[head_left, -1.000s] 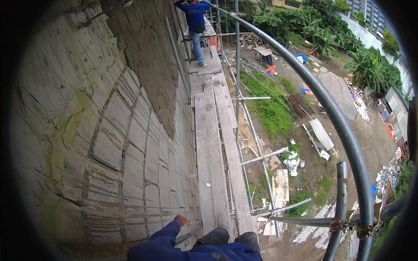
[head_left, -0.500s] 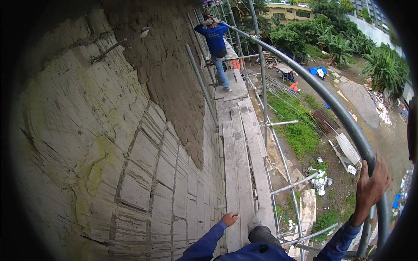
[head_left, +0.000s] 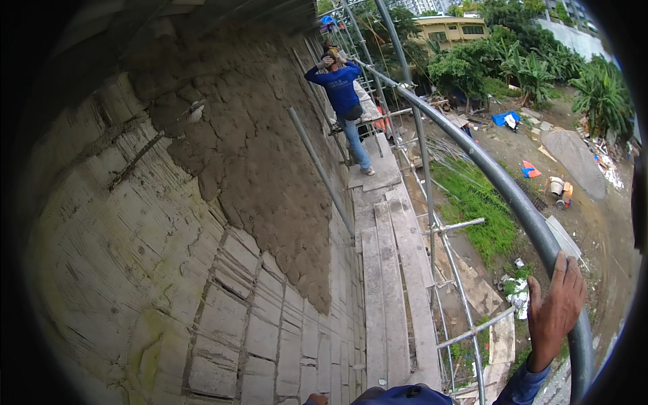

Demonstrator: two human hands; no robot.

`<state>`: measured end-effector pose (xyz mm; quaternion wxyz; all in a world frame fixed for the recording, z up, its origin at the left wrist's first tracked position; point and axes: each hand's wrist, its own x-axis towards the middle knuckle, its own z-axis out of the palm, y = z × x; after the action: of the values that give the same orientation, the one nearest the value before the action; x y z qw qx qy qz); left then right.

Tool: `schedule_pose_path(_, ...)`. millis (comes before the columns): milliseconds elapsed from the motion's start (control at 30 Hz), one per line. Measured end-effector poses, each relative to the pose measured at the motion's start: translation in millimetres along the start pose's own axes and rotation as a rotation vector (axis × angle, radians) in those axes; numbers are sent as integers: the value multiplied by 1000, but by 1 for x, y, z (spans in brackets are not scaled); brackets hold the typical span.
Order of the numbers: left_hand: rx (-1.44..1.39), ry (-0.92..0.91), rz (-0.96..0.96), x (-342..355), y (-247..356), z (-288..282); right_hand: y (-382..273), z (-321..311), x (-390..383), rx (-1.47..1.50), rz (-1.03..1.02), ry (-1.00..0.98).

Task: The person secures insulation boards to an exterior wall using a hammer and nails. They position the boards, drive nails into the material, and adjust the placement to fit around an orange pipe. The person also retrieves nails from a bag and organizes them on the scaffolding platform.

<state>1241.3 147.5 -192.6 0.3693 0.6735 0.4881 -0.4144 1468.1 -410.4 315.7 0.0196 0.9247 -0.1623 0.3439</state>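
Observation:
At the right, my right hand (head_left: 557,307) holds a long grey scaffold pipe (head_left: 503,182) used as a guardrail, fingers over its top and thumb on the inner side. Only a sliver of my left hand (head_left: 316,399) shows at the lower edge, near the wall; its fingers are hidden. Beside it rises a block wall (head_left: 229,331), its upper part covered with rough wet-looking mortar (head_left: 250,182). Narrow planks (head_left: 391,283) form the walkway ahead of me.
Further along the walkway stands a person (head_left: 342,88) in a blue shirt, both hands raised to the head. A slanted pipe (head_left: 320,172) leans near the wall. Scaffold tubes (head_left: 466,337) edge the planks. Far below lie grass (head_left: 479,202), a gravel heap (head_left: 574,158) and debris.
My view has shifted, with the walkway now further right and lower. My left hand has dropped almost out of the picture. My right hand stays on the pipe, its fingers straighter.

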Motion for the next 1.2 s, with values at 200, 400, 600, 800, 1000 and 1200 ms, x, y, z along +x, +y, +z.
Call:
schedule_pose_path(200, 9, -61, 232, 9, 87, -1, -42, 46, 60, 45, 64, -94)
schedule_pose_path(400, 708, -67, 584, 56, 196, -36, -27, 68, 55, -22, 11, -126)
schedule_pose_path(600, 1107, -13, 716, 117, 352, -72, -83, 135, 125, -22, 22, -104)
schedule_pose_path(800, 409, -44, 663, 183, 484, -103, -177, 236, 236, -72, -5, -62)
schedule_pose_path(1000, 18, -39, 725, 152, 603, -160, -195, 251, 256, -128, 149, -134)
schedule_pose_path(1200, -299, 108, 417, 190, 563, -223, -208, 257, 275, -119, 242, -170)
